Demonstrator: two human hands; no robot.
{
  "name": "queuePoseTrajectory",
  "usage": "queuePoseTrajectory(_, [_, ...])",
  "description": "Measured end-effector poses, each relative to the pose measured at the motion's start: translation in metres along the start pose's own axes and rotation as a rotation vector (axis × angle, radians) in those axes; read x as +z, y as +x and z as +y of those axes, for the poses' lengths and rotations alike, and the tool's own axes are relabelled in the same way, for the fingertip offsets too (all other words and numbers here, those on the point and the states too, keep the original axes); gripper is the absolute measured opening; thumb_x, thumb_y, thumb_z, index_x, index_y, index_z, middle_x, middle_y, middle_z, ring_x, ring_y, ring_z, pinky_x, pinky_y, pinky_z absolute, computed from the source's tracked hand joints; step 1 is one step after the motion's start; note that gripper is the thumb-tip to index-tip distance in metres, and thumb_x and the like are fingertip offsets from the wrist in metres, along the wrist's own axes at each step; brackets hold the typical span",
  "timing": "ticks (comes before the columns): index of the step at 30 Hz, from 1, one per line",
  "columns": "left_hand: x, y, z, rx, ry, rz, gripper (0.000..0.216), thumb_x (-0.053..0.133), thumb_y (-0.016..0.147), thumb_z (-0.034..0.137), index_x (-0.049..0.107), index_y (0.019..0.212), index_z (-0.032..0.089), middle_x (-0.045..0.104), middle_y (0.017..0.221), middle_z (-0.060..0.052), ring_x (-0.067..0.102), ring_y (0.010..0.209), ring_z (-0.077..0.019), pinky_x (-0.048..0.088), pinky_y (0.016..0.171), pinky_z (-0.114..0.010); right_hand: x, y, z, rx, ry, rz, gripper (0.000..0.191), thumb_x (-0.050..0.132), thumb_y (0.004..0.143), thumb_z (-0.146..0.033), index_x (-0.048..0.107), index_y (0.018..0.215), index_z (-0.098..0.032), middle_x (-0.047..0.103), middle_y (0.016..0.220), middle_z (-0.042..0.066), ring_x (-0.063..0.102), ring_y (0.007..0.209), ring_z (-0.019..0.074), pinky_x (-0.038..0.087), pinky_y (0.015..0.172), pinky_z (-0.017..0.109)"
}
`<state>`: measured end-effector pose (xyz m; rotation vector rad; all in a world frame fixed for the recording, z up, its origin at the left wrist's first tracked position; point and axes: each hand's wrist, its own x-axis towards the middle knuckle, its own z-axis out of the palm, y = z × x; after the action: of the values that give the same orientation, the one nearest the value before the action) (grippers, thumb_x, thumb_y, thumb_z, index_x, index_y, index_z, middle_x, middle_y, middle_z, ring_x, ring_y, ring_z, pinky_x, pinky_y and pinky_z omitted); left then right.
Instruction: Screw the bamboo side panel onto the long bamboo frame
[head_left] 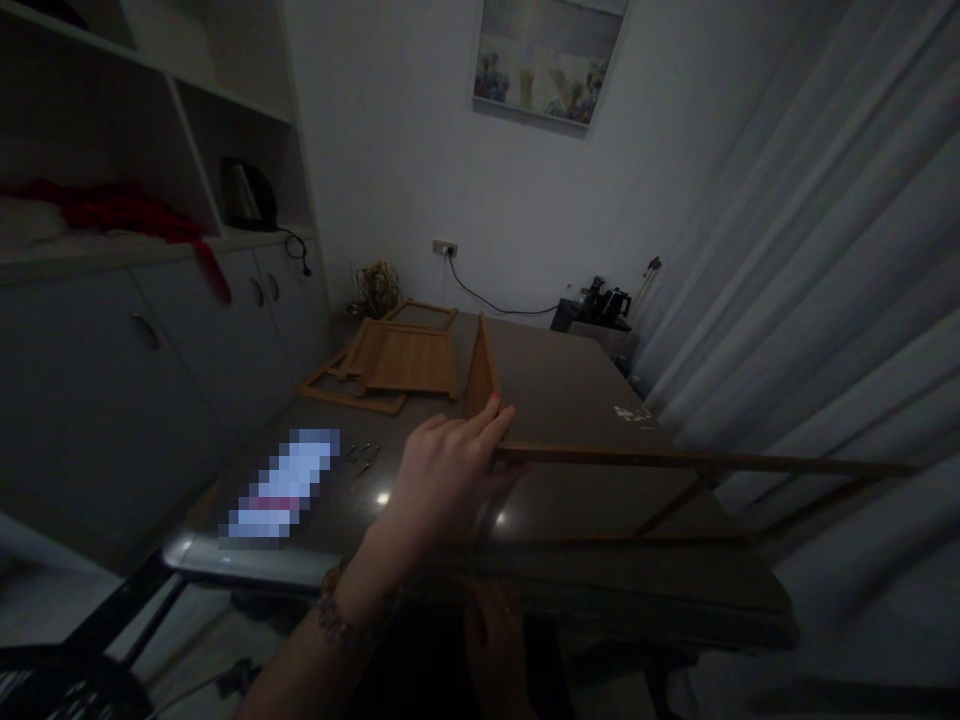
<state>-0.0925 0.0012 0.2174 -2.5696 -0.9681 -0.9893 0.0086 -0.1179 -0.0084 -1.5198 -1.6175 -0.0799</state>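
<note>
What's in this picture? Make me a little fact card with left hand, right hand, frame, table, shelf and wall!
Left hand: holding the end of the wooden frame, beside an upright panel
Right hand: low, by the table's near edge; too dark to tell its grip
Frame: stretches off toward the curtain side
Table: flat boards, small metal bits, a pixelated bright patch
Shelf: kettle, red cloth
Wall: picture, socket
</note>
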Motion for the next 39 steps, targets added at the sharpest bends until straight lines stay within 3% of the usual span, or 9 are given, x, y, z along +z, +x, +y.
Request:
queuePoseTrajectory(6, [-0.001,-0.001,0.001,-0.005,-0.001,-0.023,0.054,0.061,0.079,0.048,0.055,0.125,0.020,0.063,0.123,-0.009,0.068,0.081,-0.0232,0.051,0.067,-0.038,0.005,-0.002,-0.013,0.295,0.168,0.061,0.024,0.042,0.095,-0.025,0.066,0.100,-0.025,0.071,0.093,0.003,0.066,0.084,0.0187,0.053,0.074,0.030])
queuePoseTrajectory(9, [-0.001,-0.001,0.001,-0.013,-0.011,-0.016,0.053,0.061,0.079,0.047,0.055,0.125,0.021,0.062,0.124,-0.008,0.068,0.082,-0.0232,0.051,0.066,-0.038,0.007,-0.003,-0.017,0.359,0.182,0.085,0.023,0.043,0.095,-0.028,0.065,0.101,-0.024,0.071,0.096,0.004,0.067,0.086,0.0192,0.053,0.074,0.030])
queuePoseTrajectory(16, [-0.002,0.000,0.001,-0.011,-0.007,-0.018,0.052,0.058,0.081,0.048,0.054,0.125,0.021,0.059,0.128,-0.006,0.068,0.087,-0.0227,0.050,0.068,-0.038,-0.001,-0.006,-0.001,0.147,0.074,-0.015,0.022,0.044,0.096,-0.032,0.065,0.101,-0.025,0.069,0.093,0.003,0.064,0.087,0.0179,0.053,0.078,0.032])
queuePoseTrajectory(22, [-0.002,-0.001,0.001,-0.005,-0.003,-0.012,0.053,0.060,0.080,0.048,0.054,0.125,0.021,0.060,0.126,-0.005,0.068,0.086,-0.0232,0.050,0.067,-0.038,-0.006,-0.008,0.010,-0.027,-0.014,-0.039,0.025,0.045,0.096,-0.029,0.061,0.115,-0.024,0.070,0.103,0.004,0.065,0.095,0.0176,0.052,0.084,0.033])
queuePoseTrajectory(29, [-0.002,-0.002,0.001,-0.005,0.006,-0.013,0.051,0.057,0.082,0.048,0.054,0.125,0.021,0.059,0.128,-0.005,0.068,0.084,-0.0221,0.050,0.067,-0.038,-0.003,0.003,0.000,0.021,0.046,-0.017,0.022,0.045,0.096,-0.029,0.065,0.099,-0.024,0.070,0.087,0.003,0.066,0.082,0.0171,0.053,0.075,0.031])
queuePoseTrajectory(35, [0.001,0.000,0.000,-0.005,0.006,-0.005,0.053,0.061,0.079,0.048,0.054,0.124,0.021,0.061,0.126,-0.005,0.068,0.084,-0.0217,0.049,0.067,-0.037,0.009,0.002,-0.008,0.225,0.140,0.108,0.029,0.038,0.097,-0.024,0.054,0.122,-0.019,0.067,0.112,0.009,0.065,0.101,0.0179,0.053,0.083,0.030])
queuePoseTrajectory(39, [0.000,0.000,0.001,-0.008,0.015,0.002,0.053,0.061,0.079,0.048,0.055,0.123,0.021,0.061,0.125,-0.004,0.068,0.082,-0.0210,0.049,0.066,-0.036,0.008,0.000,-0.005,0.220,0.088,0.078,0.028,0.037,0.097,-0.024,0.057,0.116,-0.021,0.069,0.103,0.007,0.066,0.093,0.0182,0.054,0.078,0.030])
